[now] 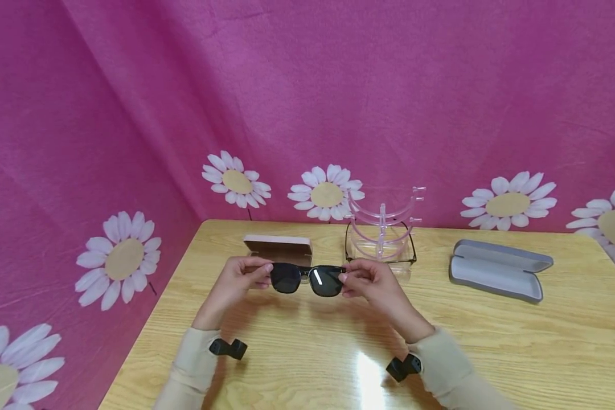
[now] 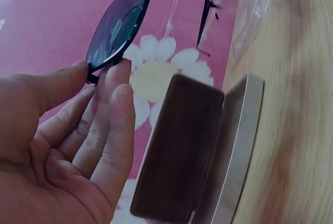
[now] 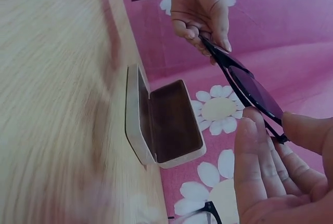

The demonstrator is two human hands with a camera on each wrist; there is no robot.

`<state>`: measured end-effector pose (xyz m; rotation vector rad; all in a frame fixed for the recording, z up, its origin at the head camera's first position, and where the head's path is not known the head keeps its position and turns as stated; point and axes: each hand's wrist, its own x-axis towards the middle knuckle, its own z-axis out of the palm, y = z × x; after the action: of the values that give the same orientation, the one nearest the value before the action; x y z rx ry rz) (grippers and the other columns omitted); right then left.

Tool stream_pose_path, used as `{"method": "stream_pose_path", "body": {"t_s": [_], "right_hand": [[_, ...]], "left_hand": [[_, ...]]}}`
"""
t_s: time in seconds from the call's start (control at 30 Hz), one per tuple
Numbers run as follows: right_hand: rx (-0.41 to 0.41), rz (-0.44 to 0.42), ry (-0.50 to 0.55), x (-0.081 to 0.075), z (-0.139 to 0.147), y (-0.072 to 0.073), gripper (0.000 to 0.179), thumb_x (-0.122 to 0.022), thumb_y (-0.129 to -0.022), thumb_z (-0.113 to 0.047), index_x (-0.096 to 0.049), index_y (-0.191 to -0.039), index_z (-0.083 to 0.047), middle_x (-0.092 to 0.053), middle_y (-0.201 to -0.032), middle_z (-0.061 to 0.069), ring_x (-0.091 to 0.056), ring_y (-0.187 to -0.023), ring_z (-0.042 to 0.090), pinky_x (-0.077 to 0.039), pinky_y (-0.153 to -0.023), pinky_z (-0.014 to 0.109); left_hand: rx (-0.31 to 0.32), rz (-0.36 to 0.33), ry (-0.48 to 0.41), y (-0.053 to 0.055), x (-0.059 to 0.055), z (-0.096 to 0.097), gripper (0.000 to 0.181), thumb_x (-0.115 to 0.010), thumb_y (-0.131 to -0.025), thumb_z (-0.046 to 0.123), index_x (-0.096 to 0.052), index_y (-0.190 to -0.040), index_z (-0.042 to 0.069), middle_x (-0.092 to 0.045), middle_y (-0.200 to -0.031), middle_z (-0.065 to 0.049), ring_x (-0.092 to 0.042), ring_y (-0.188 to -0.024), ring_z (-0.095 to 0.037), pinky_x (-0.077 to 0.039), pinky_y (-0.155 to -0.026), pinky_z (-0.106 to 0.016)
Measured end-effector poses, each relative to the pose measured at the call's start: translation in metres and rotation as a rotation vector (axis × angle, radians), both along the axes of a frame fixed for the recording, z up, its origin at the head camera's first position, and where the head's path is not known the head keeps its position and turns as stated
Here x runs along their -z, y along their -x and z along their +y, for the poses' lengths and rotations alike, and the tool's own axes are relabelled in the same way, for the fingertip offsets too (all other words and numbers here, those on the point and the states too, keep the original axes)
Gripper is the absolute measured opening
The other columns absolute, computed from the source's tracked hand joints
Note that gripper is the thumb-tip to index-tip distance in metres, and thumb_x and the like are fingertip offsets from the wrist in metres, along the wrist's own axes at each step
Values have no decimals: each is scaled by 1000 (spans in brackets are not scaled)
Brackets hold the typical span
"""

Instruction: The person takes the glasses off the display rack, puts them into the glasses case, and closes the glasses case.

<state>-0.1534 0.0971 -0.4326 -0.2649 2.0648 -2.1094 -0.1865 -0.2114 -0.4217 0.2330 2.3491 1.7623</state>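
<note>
Bright, clear head view with one hard glare; dimmer, hazier wrist views.
Taking the sunglasses [image 1: 306,271] as landmark, a burnt-out white reflection stands below and to their right on the glossy tabletop [image 1: 297,356] in the head view, suggesting light from above, and a small highlight crosses their right-hand lens. Soft-edged shadows spread over the wood just beneath them. Above and to their right, the transparent stand [image 1: 382,230] almost melts into the backdrop. Both wrist views look muted and slightly soft; in the right one, a pale, formless blur lies far below and left of the sunglasses.
</note>
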Motion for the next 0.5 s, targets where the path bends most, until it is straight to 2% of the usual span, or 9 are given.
{"method": "stream_pose_path", "body": {"t_s": [0.1, 0.27, 0.37, 0.5], "right_hand": [[3, 23, 4, 3, -11, 7, 30, -64, -98, 5, -58, -122, 22, -75, -93, 9, -72, -73, 4, -64, -74, 25], [29, 9, -1, 7, -32, 17, 29, -60, -98, 8, -58, -123, 21, -74, -95, 15, -70, -72, 3, -64, -74, 24], [50, 7, 4, 9, -45, 23, 28, -57, -98, 10, -58, -123, 21, -73, -96, 20, -68, -71, 2, -64, -73, 23], [83, 20, 19, 14, -60, 32, 24, -56, -99, 10, -59, -120, 21, -70, -92, 18, -65, -68, 2, -63, -70, 20]], "left_hand": [[-22, 18, 4, 3, 2, -7, 29, -61, -104, 4, -66, -122, -19, -74, -87, -1, -70, -74, -2, -64, -75, -24], [-67, 38, 22, 10, 6, -19, 30, -59, -104, 1, -64, -126, -20, -76, -94, -8, -69, -74, 0, -63, -74, -20], [-110, 37, 41, 14, 8, -23, 31, -59, -104, 2, -64, -126, -19, -76, -92, -9, -68, -72, 1, -62, -72, -18], [-168, 36, 70, 21, 11, -28, 30, -58, -105, 3, -65, -125, -18, -74, -87, -6, -66, -70, 0, -62, -71, -19]]}}
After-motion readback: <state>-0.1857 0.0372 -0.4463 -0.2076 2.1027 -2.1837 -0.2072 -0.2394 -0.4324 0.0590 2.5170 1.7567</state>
